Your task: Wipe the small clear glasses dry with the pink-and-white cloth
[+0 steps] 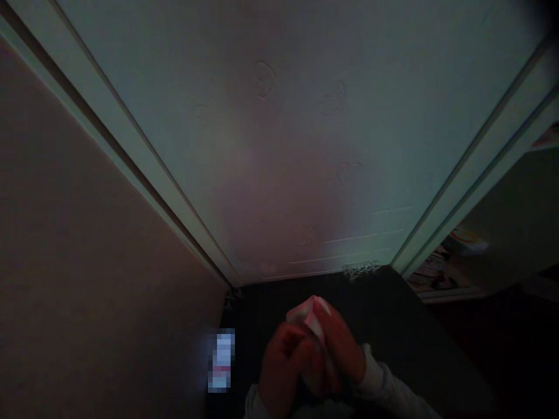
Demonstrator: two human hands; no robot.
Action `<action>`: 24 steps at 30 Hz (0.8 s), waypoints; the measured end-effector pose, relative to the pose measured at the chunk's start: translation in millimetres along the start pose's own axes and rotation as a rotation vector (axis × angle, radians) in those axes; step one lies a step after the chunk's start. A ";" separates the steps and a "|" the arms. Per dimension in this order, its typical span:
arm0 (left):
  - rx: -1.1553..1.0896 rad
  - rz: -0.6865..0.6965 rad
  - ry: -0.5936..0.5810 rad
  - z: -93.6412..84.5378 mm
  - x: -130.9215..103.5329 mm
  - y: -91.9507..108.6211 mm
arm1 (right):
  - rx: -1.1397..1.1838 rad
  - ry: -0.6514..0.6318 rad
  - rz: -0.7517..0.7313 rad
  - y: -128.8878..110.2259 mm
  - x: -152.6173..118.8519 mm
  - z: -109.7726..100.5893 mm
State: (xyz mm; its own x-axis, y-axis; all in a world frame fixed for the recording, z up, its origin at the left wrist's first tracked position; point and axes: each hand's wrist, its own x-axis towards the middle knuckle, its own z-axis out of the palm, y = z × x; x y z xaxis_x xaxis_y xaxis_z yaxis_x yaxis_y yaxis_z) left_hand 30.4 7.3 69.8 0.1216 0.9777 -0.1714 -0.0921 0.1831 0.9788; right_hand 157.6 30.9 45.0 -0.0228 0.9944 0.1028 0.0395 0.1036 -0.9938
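The person's right grip (341,343) pinches a thin, pink-and-white, folded sheet (313,327) under the thumb, while the left grip (283,361) curls in against its near side; the light is too dim to tell whether those left fingers pinch or merely touch, or whether the sheet is paper or cloth. The sheet sits between both hands, above the dark, flat surface (406,343). Handling it well probably calls for light pressure, one side steadying while the other works the fold, since thin material could crease or slip. Beside the left grip, a bright, blurred, upright rectangle (222,361) leaves limited elbow room. Farther off, a clear, bumpy strip (361,269) lies along the base of a pale, heart-marked panel (279,151), which bounds any forward reach, as does the plain, brownish wall (96,233) leftward
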 end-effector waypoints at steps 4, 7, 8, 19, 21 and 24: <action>0.000 -0.023 0.036 -5.0 -0.9 0.5 | -0.070 -0.088 0.012 -5.2 -2.7 -1.6; -0.012 -0.036 0.012 -7.2 -2.8 2.3 | -0.140 -0.125 -0.030 -7.7 -3.0 -3.3; -0.013 -0.039 0.009 -7.6 -3.3 2.6 | -0.157 -0.138 -0.054 -8.1 -2.4 -3.6; -0.004 -0.032 0.045 -3.5 -3.1 6.5 | -0.009 0.037 0.054 2.4 -3.0 4.3; 0.018 -0.031 0.074 -3.9 -2.9 8.0 | 0.053 0.008 0.081 2.6 -2.0 3.8; 0.024 -0.030 0.109 -7.2 -1.4 5.9 | 0.095 -0.106 0.079 1.1 0.2 1.8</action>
State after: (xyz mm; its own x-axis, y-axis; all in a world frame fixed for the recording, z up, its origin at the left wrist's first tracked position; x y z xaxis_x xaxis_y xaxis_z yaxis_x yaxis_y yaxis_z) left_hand 22.6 7.8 75.0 0.0154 0.9774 -0.2109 -0.0658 0.2115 0.9752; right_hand 155.8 31.1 43.9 -0.1284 0.9914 0.0241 -0.0496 0.0179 -0.9986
